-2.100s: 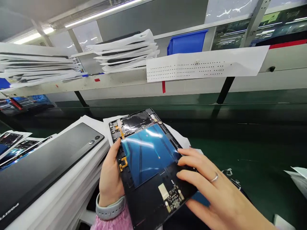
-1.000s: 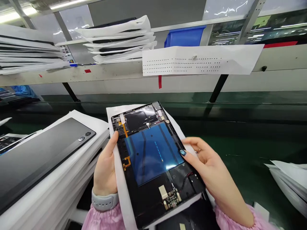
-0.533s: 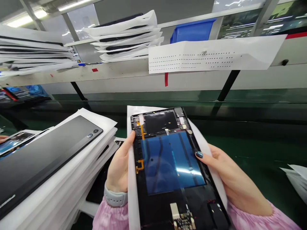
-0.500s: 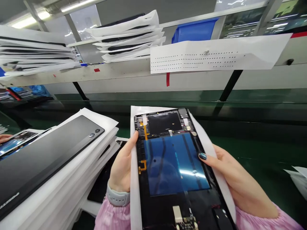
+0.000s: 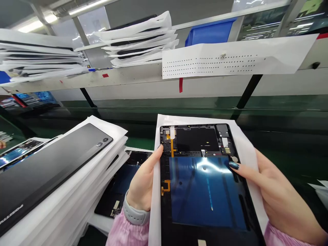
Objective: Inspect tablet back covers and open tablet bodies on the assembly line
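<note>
An opened tablet (image 5: 202, 194) lies face up in my two hands, its inner parts and a large blue-filmed battery showing. White wrapping paper (image 5: 194, 119) sits beneath it. My left hand (image 5: 145, 177) grips the left edge, thumb on the frame near the top. On the right edge, my right hand (image 5: 271, 184) holds on with its thumb over the upper corner of the battery. The other fingers of both hands are hidden under the paper. To the left is a stack of paper-wrapped tablets, with a grey tablet back cover (image 5: 56, 171) on top.
Another opened tablet (image 5: 120, 188) lies between the stack and my left wrist. Overhead, a shelf (image 5: 128, 77) carries piles of wrapped panels (image 5: 143, 41) and a blue bin (image 5: 211, 32). A printed paper strip (image 5: 230, 59) hangs from its edge. Part of another person's hand (image 5: 2, 144) shows at far left.
Both hands have shifted right with the tablet and its paper, and the tablet's top edge sits slightly lower and straighter. More of the opened tablet beside the stack shows.
</note>
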`<state>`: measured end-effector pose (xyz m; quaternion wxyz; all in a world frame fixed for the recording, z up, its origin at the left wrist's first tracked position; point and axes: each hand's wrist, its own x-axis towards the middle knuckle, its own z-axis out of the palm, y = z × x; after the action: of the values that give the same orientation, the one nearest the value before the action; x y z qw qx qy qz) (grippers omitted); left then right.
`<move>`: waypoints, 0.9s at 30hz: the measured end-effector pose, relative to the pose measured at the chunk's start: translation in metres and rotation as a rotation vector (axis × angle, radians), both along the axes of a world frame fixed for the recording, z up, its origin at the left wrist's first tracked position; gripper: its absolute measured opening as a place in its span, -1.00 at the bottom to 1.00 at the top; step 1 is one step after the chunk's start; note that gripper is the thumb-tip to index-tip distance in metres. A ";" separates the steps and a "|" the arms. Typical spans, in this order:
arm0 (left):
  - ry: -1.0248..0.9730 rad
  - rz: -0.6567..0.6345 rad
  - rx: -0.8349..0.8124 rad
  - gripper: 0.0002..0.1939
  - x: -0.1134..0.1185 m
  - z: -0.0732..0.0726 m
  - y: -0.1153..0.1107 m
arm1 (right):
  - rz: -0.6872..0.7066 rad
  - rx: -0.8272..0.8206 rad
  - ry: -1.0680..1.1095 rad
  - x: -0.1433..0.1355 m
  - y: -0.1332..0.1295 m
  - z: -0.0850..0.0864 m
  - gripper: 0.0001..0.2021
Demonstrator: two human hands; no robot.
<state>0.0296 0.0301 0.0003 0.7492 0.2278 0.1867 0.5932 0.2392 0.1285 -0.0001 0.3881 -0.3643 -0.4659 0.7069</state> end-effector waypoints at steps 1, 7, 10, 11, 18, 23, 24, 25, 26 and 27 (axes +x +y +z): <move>-0.003 0.003 0.000 -0.46 0.000 0.000 -0.001 | -0.018 0.012 -0.011 0.000 -0.001 0.001 -0.17; 0.010 0.046 -0.003 -0.47 -0.001 0.004 -0.006 | 0.023 0.007 -0.028 -0.005 -0.003 0.003 -0.20; 0.070 0.097 -0.011 -0.47 0.000 0.006 -0.007 | 0.131 -0.041 -0.063 -0.004 -0.001 0.002 -0.31; 0.099 0.120 -0.020 -0.48 0.000 0.005 -0.007 | 0.132 -0.048 -0.078 -0.003 -0.002 0.003 -0.34; 0.575 0.296 0.207 -0.56 -0.012 -0.009 -0.021 | 0.026 -0.069 -0.084 0.011 -0.010 0.016 -0.33; 0.895 0.228 0.248 -0.31 -0.016 -0.007 -0.033 | -0.093 0.020 -0.147 0.020 -0.021 0.018 -0.27; 0.932 0.218 0.238 -0.32 -0.014 -0.005 -0.034 | -0.117 0.046 -0.164 0.021 -0.023 0.017 -0.29; 0.963 0.219 0.224 -0.31 -0.012 -0.003 -0.035 | -0.141 0.076 -0.186 0.021 -0.026 0.017 -0.32; 0.985 0.231 0.203 -0.31 -0.009 0.000 -0.036 | -0.166 0.108 -0.213 0.022 -0.029 0.016 -0.36; 0.998 0.248 0.174 -0.30 -0.005 0.002 -0.036 | -0.188 0.138 -0.239 0.023 -0.031 0.016 -0.39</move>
<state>0.0242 -0.0056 0.0019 0.4714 0.5203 0.4969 0.5101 0.2623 0.0977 0.0159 0.4183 -0.4602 -0.5202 0.5853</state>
